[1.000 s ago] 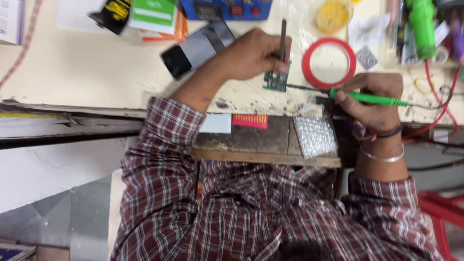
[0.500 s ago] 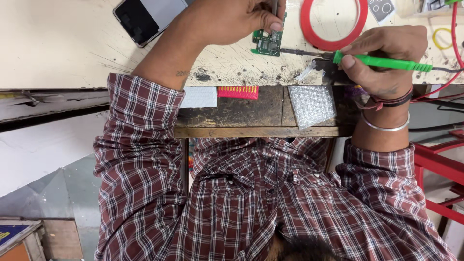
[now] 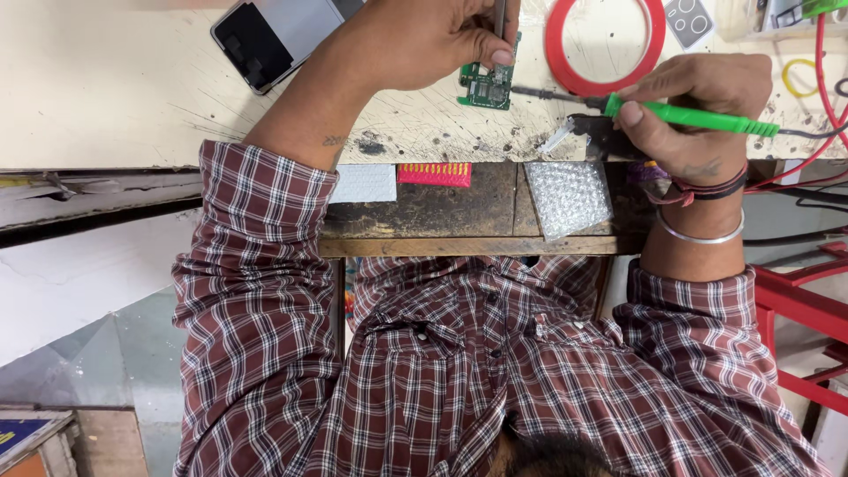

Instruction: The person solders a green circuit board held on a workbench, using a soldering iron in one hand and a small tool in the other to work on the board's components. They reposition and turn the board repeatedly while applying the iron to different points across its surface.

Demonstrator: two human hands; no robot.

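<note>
My left hand (image 3: 424, 40) pins a small green circuit board (image 3: 488, 86) to the scratched worktop (image 3: 115, 97) with a fingertip. It also grips a thin metal tool (image 3: 500, 16) that stands upright over the board. My right hand (image 3: 707, 84) holds a green-handled soldering iron (image 3: 698, 117) level. The iron's dark tip points left and ends just right of the board. Bracelets circle my right wrist.
A red tape ring (image 3: 605, 44) lies behind the iron, and a dark phone (image 3: 274, 35) lies at the back left. On the lower wooden ledge (image 3: 442, 221) sit a bubble-wrap piece (image 3: 570, 196), a red strip (image 3: 434, 173) and a white pad (image 3: 364, 184). Red cables (image 3: 821, 88) and a red metal frame (image 3: 795, 300) are at the right.
The view has tilted down and closer, so the back of the worktop has left the frame. Both hands stay at the board, and the iron's tip still points at it.
</note>
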